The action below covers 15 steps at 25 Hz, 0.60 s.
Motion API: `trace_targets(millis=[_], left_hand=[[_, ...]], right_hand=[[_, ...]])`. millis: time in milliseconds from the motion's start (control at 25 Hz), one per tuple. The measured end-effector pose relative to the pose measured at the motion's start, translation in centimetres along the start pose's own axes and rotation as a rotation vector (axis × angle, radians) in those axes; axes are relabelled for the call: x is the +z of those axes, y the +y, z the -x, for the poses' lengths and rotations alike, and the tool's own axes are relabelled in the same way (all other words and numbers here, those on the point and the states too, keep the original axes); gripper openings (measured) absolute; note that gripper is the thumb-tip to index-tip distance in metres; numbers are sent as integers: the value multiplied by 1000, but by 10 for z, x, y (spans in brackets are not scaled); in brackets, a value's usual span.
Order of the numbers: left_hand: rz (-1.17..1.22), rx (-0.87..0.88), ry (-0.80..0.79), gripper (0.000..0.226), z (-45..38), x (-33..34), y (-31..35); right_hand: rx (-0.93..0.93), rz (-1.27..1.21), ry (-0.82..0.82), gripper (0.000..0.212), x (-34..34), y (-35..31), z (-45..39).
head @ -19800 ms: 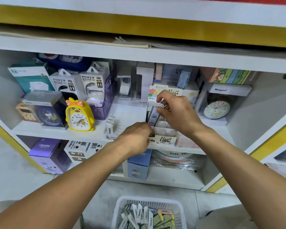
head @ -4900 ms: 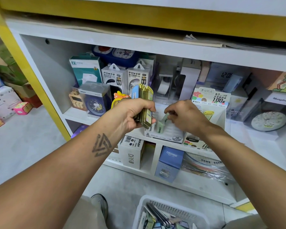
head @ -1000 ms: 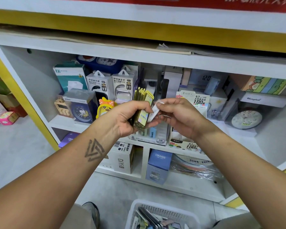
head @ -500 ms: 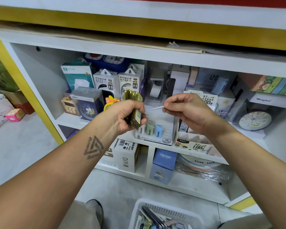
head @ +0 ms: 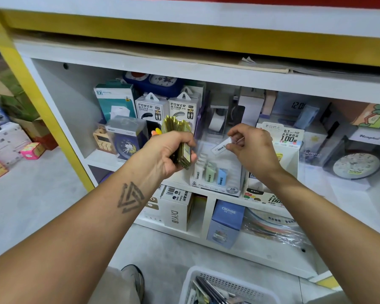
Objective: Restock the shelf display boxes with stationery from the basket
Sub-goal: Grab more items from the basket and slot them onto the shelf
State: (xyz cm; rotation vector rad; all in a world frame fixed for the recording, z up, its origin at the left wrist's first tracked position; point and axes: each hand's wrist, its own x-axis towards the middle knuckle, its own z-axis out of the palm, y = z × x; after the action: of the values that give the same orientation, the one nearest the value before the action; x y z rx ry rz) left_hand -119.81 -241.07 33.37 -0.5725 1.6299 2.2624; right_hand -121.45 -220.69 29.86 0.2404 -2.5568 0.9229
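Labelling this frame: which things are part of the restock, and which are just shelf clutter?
In the job:
left hand gripping stack of packs
right hand pinching white pack
2B display box
basket

Just there:
power bank boxes
round clock
DIY box
tape dispenser

A white shelf unit is standing on pale grey floor; a yellow post is edging its left side.
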Motion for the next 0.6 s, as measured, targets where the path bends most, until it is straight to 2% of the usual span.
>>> trace_targets(millis=[200, 600], left_hand=[[-19, -12, 34, 20, -1, -5, 2], [-45, -17, 43, 18, -1, -8, 3]], right_hand=[[13, 5, -26, 23, 24, 1, -8], [-118, 112, -170, 10, 46, 0, -10]])
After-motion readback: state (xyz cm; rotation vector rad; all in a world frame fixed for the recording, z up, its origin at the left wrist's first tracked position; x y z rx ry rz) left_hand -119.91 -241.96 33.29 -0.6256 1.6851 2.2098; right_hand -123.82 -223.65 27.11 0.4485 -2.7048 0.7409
